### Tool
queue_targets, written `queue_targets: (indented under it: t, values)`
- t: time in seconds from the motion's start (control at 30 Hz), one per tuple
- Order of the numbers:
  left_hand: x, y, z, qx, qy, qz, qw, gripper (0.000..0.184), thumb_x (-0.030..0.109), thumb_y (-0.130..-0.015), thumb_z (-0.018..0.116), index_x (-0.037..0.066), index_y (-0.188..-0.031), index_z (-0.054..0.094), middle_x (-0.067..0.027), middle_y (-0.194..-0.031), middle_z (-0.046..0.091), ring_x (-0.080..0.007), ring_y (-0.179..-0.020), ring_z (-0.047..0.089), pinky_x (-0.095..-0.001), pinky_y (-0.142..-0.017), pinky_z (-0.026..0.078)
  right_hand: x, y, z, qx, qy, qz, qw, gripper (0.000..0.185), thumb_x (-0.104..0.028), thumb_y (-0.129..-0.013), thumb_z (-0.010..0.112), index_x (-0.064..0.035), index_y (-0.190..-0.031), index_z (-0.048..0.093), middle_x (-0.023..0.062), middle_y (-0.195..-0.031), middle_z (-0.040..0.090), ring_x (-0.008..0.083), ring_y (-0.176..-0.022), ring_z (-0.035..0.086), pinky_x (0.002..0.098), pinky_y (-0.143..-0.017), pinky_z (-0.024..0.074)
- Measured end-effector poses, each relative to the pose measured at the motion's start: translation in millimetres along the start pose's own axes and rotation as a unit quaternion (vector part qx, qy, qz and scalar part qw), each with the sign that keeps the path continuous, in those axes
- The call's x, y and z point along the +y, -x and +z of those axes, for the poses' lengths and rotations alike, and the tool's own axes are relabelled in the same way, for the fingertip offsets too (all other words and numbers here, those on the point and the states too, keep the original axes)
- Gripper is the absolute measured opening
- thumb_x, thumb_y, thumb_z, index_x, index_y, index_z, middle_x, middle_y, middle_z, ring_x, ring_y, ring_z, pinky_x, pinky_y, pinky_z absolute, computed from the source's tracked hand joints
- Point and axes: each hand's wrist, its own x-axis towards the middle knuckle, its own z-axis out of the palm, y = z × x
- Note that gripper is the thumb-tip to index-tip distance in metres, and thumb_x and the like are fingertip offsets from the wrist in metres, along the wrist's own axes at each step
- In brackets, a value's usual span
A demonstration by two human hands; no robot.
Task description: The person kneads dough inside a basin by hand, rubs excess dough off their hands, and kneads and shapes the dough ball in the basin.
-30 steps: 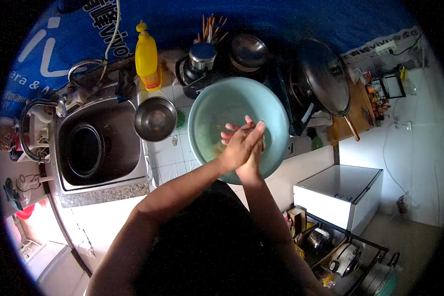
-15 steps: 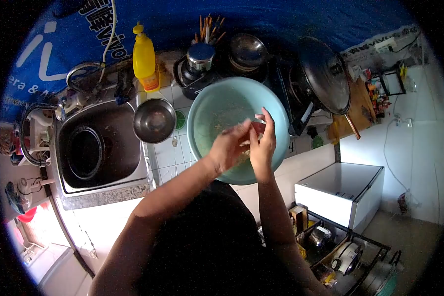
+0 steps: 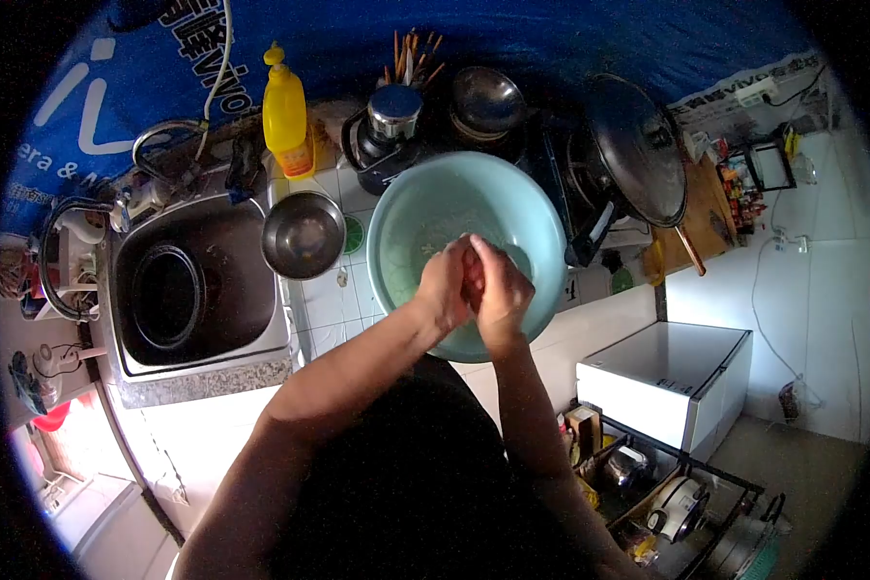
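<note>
A pale green plastic basin (image 3: pixel 541 242) stands on the tiled counter, with cloudy liquid and small pale bits (image 3: pixel 442 235) at its bottom. Over the basin, my left hand (image 3: pixel 445 284) and my right hand (image 3: pixel 500 292) are pressed together, fingers curled inward and palms facing. Something reddish shows in the narrow gap between them, but whether it is an object or shaded skin is unclear. The fingers hide whatever lies inside the clasp.
Left of the basin are a steel bowl (image 3: pixel 304 236), a yellow pump bottle (image 3: pixel 287 121) and a sink (image 3: pixel 246 290) holding a dark round pan (image 3: pixel 167 298). A black kettle (image 3: pixel 389 145) stands behind. A lidded wok (image 3: pixel 636 150) sits on the right, near a wooden board (image 3: pixel 708 208).
My hands have closed together; half a second ago the right fingers pointed up and apart from the left. Both still hang over the basin.
</note>
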Motion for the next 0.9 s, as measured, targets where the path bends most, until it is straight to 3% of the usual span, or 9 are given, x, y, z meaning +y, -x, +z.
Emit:
queue_targets:
  t: [0.07,0.1,0.2,0.27,0.4,0.53,0.73,0.8,0.9]
  values:
    - [13.5,7.3,1.1,-0.134,0.096,-0.082,0.983,0.029,0.029,-0.093,0.037,0.012,-0.075,0.051,-0.0071,-0.071,0.059,-0.0182,-0.062,0.052,-0.0303,-0.063,0.042,-2.5,-1.3,-3.0,-0.038,-0.140,0.146,0.979,0.042,0.000,-0.073,0.062,-0.0070,-0.113,0.052,0.0060,-0.090,0.060,0.0148,-0.075,0.059,0.0252,-0.067,0.0480]
    - [20.8,-0.6,-12.4,-0.299,0.070,-0.099,0.947,0.027,0.029,-0.094,0.037,0.009,-0.097,0.054,-0.0084,-0.092,0.059,-0.0223,-0.085,0.056,-0.0333,-0.077,0.043,8.7,-3.2,2.7,-0.016,-0.232,0.183,0.955,0.042,-0.003,-0.075,0.062,-0.0062,-0.115,0.050,0.0062,-0.092,0.060,0.0148,-0.080,0.058,0.0265,-0.070,0.0471]
    - [17.3,10.2,4.9,-0.197,-0.004,-0.035,0.980,0.029,0.029,-0.094,0.037,0.009,-0.105,0.053,-0.0061,-0.100,0.059,-0.0201,-0.094,0.054,-0.0319,-0.079,0.042,32.0,-2.9,4.9,-0.013,-0.351,0.195,0.916,0.044,-0.017,-0.081,0.060,-0.0034,-0.120,0.044,0.0086,-0.105,0.057,0.0175,-0.097,0.053,0.0287,-0.083,0.0426]
    - [13.9,14.7,2.3,-0.199,-0.057,-0.031,0.978,0.032,0.030,-0.093,0.038,0.009,-0.113,0.050,-0.0055,-0.107,0.058,-0.0179,-0.101,0.052,-0.0284,-0.080,0.041,22.1,-7.2,-7.7,-0.108,-0.640,0.303,0.698,0.051,-0.027,-0.083,0.057,-0.0019,-0.124,0.039,0.0098,-0.116,0.053,0.0190,-0.105,0.049,0.0305,-0.089,0.0392]
    - [13.4,30.3,7.9,-0.283,-0.103,-0.039,0.953,0.034,0.032,-0.092,0.040,0.008,-0.114,0.049,-0.0042,-0.103,0.058,-0.0139,-0.083,0.052,-0.0224,-0.064,0.040,12.1,0.3,0.9,-0.135,-0.728,0.290,0.606,0.065,-0.044,-0.085,0.049,0.0009,-0.129,0.032,0.0190,-0.120,0.048,0.0288,-0.112,0.047,0.0391,-0.094,0.0378]
    - [19.2,36.1,14.6,-0.265,-0.083,-0.098,0.956,0.024,0.034,-0.091,0.045,0.013,-0.090,0.057,0.0019,-0.081,0.056,-0.0066,-0.065,0.044,-0.0177,-0.055,0.033,18.7,15.5,21.8,-0.094,-0.754,0.338,0.556,0.048,-0.036,-0.086,0.052,-0.0040,-0.121,0.045,0.0126,-0.117,0.052,0.0223,-0.106,0.052,0.0363,-0.091,0.0422]
    - [3.0,9.2,8.0,-0.109,0.039,-0.074,0.991,0.028,0.033,-0.091,0.045,0.015,-0.071,0.051,0.0051,-0.063,0.047,-0.0081,-0.052,0.037,-0.0191,-0.046,0.030,4.8,7.3,19.2,-0.096,-0.700,0.336,0.623,0.052,-0.042,-0.089,0.042,-0.0038,-0.124,0.040,0.0180,-0.111,0.053,0.0298,-0.107,0.050,0.0402,-0.095,0.0384]
    - [-3.4,-1.2,7.6,-0.183,0.246,-0.068,0.949,0.033,0.031,-0.091,0.044,0.016,-0.062,0.042,0.0070,-0.054,0.038,-0.0084,-0.048,0.037,-0.0208,-0.045,0.031,2.1,5.8,16.6,-0.115,-0.688,0.319,0.641,0.048,-0.039,-0.090,0.040,-0.0045,-0.122,0.042,0.0174,-0.111,0.054,0.0291,-0.106,0.051,0.0398,-0.095,0.0383]
    - [-1.3,0.6,4.0,-0.158,0.128,-0.065,0.977,0.033,0.030,-0.091,0.044,0.016,-0.062,0.042,0.0066,-0.055,0.039,-0.0087,-0.048,0.037,-0.0211,-0.045,0.031,2.6,7.5,16.0,-0.090,-0.709,0.363,0.598,0.058,-0.044,-0.080,0.055,-0.0051,-0.121,0.043,0.0147,-0.114,0.053,0.0250,-0.107,0.050,0.0383,-0.095,0.0372]
